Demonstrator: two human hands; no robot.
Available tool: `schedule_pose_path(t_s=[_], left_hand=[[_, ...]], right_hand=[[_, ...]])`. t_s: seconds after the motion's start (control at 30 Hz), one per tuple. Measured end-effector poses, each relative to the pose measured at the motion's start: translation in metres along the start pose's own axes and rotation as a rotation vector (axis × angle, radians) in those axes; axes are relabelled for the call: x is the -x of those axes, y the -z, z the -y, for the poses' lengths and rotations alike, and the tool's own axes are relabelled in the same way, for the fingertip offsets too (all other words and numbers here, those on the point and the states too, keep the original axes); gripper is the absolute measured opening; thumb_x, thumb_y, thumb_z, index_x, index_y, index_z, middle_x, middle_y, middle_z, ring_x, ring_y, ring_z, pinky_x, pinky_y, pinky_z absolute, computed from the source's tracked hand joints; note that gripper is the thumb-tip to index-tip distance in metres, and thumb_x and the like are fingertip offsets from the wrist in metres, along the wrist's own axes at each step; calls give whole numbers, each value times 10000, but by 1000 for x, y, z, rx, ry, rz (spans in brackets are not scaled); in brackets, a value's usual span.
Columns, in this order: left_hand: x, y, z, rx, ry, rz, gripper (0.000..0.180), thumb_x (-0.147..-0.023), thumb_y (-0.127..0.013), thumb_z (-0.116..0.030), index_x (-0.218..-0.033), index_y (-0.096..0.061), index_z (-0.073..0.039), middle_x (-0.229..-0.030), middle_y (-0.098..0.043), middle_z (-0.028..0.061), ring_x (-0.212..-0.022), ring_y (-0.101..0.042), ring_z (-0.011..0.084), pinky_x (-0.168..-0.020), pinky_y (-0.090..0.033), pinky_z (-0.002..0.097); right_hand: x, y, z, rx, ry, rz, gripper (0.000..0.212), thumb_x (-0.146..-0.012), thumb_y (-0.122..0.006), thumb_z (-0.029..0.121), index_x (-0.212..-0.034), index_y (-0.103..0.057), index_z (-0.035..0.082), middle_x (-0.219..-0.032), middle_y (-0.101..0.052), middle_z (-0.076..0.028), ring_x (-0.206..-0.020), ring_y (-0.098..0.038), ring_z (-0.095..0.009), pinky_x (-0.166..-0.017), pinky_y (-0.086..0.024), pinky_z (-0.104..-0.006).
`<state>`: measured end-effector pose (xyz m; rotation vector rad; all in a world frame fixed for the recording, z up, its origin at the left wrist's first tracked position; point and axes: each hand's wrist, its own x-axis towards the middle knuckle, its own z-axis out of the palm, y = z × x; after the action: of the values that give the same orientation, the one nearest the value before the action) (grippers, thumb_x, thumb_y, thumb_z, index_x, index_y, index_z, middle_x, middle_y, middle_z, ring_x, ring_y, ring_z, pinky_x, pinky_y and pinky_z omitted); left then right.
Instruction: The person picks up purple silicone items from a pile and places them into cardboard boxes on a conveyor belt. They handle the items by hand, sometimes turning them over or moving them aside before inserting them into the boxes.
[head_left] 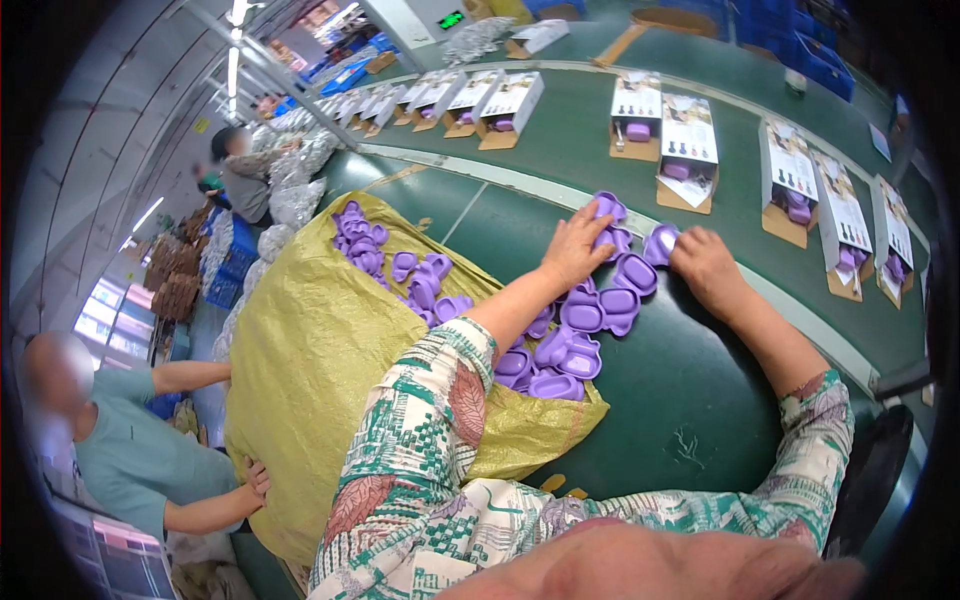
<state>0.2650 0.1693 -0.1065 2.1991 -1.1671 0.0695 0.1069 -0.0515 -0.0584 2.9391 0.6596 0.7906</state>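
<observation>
Purple hollow-faced moulded pieces (583, 310) spill from a yellow woven sack (320, 340) onto the green worktop (690, 400). At the far end of this pile, my left hand (580, 248) has its thumb and fingers around a purple piece (617, 240), with another purple piece (610, 206) by the fingertips. Closed fingers of my right hand (712, 268) grip the edge of a separate purple piece (660, 244) beside the conveyor rail. My left forearm covers part of the pile.
Beyond a pale metal rail (745, 275), open printed boxes (688, 130) with purple items inside stand on a green conveyor belt (570, 110). On the left, a co-worker's hand (257, 480) touches the sack. Another person (245, 170) is farther back beside clear plastic bags (300, 170).
</observation>
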Motion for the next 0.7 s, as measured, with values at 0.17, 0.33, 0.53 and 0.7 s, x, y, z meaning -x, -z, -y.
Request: schedule_pose_path(t_s=[0.17,0.33,0.53,0.7], left_hand=[[5,3,17,36,-72,-79,494,-788,-610,-283,-1253,-553,-129,-1425,-360,209,-1259,-421,353,-1017,-322,503],[8,6,4,-6,-25,-16,515,-833,-577,-320,-1311,-498,-143,-1444,-343,178,-1321,-351,328,-1050,-276,505],[9,4,-1,-94,-40,-15,506,-846,-574,-267,-1321,-488,-116,-1456,-330,171,-1257,-418,346,-1030,-335,391],[2,7,-13,-33,-132,74,541,-840,-569,-324,-1342,-452,-159,-1463,-313,147,-1262,-408,361,-1038,-318,511]], right_hand=[[11,8,-31,131,-223,-50,140,-765,-505,85,-894,-540,43,-901,-531,-94,-896,-522,-261,-754,-431,-364],[12,15,-53,130,-268,-107,113,-769,-504,70,-869,-550,48,-902,-537,-89,-897,-531,-254,-735,-439,-363],[10,7,-100,412,-390,-139,97,-773,-516,94,-851,-570,76,-911,-563,-79,-901,-545,-232,-715,-434,-358],[3,-4,-75,291,-237,-236,167,-779,-516,86,-936,-567,64,-947,-563,-91,-888,-568,-251,-746,-451,-353]])
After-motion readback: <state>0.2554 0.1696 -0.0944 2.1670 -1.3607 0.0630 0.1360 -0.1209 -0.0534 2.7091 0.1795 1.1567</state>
